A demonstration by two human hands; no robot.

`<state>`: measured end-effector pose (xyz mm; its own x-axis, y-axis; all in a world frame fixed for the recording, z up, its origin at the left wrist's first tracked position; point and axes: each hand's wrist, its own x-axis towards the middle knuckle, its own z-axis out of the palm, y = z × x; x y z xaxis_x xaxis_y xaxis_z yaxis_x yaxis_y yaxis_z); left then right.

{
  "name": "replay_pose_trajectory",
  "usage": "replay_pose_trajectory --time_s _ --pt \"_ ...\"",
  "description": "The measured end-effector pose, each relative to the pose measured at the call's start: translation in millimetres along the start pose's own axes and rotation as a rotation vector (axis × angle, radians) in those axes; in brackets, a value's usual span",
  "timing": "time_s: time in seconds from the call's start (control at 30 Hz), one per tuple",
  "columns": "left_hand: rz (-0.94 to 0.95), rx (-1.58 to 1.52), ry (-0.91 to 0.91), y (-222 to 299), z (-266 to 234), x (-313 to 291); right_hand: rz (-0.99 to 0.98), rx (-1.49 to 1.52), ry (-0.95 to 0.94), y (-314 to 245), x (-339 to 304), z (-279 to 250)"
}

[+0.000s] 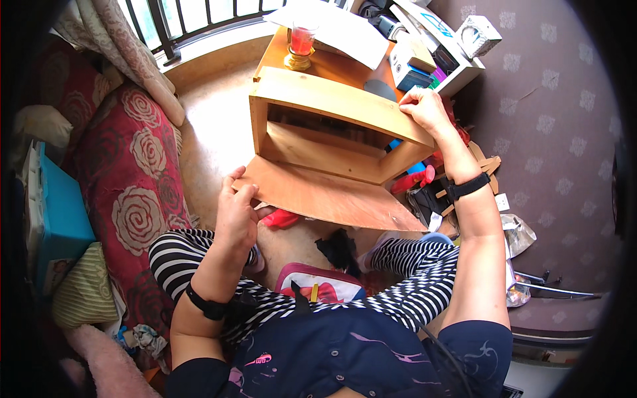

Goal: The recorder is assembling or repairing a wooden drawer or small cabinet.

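A pale wooden drawer (335, 98) stands tipped on its side, its hollow facing me. Below it a thin reddish-brown wooden panel (325, 194) slants toward me, its far edge along the drawer's lower board; whether the two are joined there I cannot tell. My left hand (237, 211) pinches the panel's left corner between thumb and fingers. At the drawer's upper right corner, my right hand (426, 111) is closed over the top board, thumb and fingertips at its edge.
Behind the drawer, an orange-brown desk (271, 56) bears a glass of red liquid (302, 41), white sheets (338, 30) and boxes (410, 65). A red floral-covered bed (126, 172) lies left. On the floor are a pink-rimmed stool (292, 273), black cloth (338, 251) and red-handled things (413, 180).
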<state>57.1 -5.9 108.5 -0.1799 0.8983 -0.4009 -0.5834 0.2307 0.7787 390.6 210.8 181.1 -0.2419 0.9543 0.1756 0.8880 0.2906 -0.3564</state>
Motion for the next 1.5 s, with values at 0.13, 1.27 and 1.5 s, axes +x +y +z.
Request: replay_pose_trajectory --time_s 0.13,1.27,1.5 --pt "0.000 0.002 0.003 0.1 -0.3 1.5 -0.136 -0.158 -0.004 0.4 3.1 4.9" --pt "-0.014 -0.040 -0.008 11.6 6.2 -11.5 0.014 0.259 -0.342 -47.7 50.6 -13.8" --pt "0.026 -0.023 -0.155 -9.5 -3.7 -1.6 -0.342 -0.158 -0.563 -47.0 1.6 1.5"
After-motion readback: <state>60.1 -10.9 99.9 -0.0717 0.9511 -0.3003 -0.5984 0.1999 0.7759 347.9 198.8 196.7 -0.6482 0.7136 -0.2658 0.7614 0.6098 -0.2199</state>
